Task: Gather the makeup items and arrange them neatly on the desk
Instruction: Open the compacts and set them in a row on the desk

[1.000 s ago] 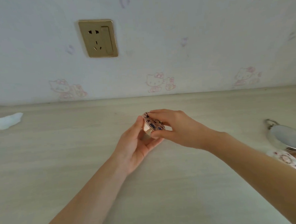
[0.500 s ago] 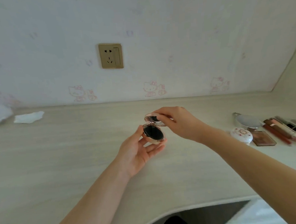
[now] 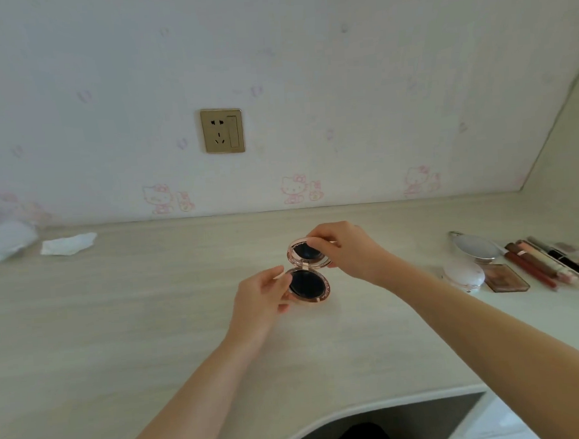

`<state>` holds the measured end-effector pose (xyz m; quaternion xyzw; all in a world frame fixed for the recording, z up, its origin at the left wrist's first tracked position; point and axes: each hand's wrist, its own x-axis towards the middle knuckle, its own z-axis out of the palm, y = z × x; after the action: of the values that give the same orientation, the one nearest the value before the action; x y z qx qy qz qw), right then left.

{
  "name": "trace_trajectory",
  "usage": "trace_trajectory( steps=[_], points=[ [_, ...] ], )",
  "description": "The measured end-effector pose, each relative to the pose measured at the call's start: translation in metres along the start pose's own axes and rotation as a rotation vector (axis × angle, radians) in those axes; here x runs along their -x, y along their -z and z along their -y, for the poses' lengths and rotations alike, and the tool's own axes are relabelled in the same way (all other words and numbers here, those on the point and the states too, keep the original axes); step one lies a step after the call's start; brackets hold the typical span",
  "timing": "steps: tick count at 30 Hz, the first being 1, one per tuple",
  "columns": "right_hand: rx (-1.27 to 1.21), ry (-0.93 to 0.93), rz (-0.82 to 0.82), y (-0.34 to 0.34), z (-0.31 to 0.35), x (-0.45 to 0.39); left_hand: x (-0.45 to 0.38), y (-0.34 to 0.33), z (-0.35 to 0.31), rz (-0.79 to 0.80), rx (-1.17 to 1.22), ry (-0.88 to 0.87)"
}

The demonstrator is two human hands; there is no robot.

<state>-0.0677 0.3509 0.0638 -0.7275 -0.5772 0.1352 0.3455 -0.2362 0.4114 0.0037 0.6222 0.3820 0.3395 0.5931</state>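
Item: pale wood-grain tabletop (image 3: 119, 329), curved cut-out at its near edge. Above its centre, held clear of the surface: one round rose-gold compact (image 3: 308, 278), hinged open, dark inside both halves. Left hand (image 3: 262, 299) cups the lower half, thumb on its near rim, fingers curled beneath. Right hand (image 3: 346, 250) pinches the raised lid by its rim between thumb and fingertips. To the right, lying on the tabletop, well apart from the compact: white round cushion case (image 3: 464, 275), closed; just beside it, a brown square palette (image 3: 506, 277); behind these, an oval silver hand mirror (image 3: 475, 248) with a ring at its far end; further right, a row of lip pencils and slim tubes (image 3: 545, 266) laid side by side, slanting toward the edge of the picture, individual pieces too small to name. Far left: crumpled white tissue (image 3: 68, 244) and a blurred pale plastic packet (image 3: 4, 242). Rear: wallpaper with pink cartoon-cat motifs (image 3: 300, 188) and a gold wall socket (image 3: 222, 131).
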Motion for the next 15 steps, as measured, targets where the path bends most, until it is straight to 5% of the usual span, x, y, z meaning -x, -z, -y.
trace_trajectory(
  steps=[7,15],
  points=[
    [0.079,0.010,0.056,-0.011,-0.008,-0.016,0.005,0.011,0.014,0.072,-0.634,-0.494],
    [0.118,0.032,0.096,-0.023,-0.004,-0.018,0.003,0.011,0.022,0.162,-0.878,-0.575]
  ],
)
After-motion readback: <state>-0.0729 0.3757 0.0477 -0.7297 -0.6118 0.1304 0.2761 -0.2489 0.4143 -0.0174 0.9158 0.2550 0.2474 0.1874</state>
